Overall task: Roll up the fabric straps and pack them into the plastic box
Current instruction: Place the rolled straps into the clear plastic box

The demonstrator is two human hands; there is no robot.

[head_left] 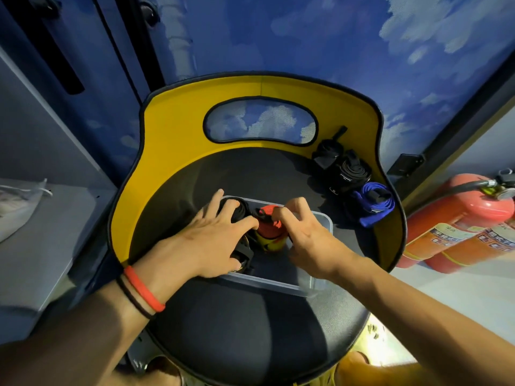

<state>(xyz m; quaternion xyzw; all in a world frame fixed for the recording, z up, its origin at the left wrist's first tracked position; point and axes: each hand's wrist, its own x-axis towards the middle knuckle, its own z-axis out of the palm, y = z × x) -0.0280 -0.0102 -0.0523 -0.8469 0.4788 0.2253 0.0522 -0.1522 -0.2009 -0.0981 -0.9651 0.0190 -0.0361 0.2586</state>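
A clear plastic box [317, 288] sits on the black seat of a yellow-backed chair [178, 118]. Inside it lie a rolled black strap [237, 211], a rolled red strap [269, 222] and a yellow roll [271, 243] just below the red one. My left hand [214, 240] lies spread over the black roll, fingers straight, fingertips touching the red roll. My right hand [303, 232] has its fingers curled over the red strap and pinches its top edge. On the seat's right side lie rolled black straps [342, 165] and a blue strap [373, 203].
Two red fire extinguishers [457, 224] lie on the floor to the right of the chair. A grey shelf [41, 232] with a white bag on it stands at the left. Behind the chair is a blue wall with painted clouds.
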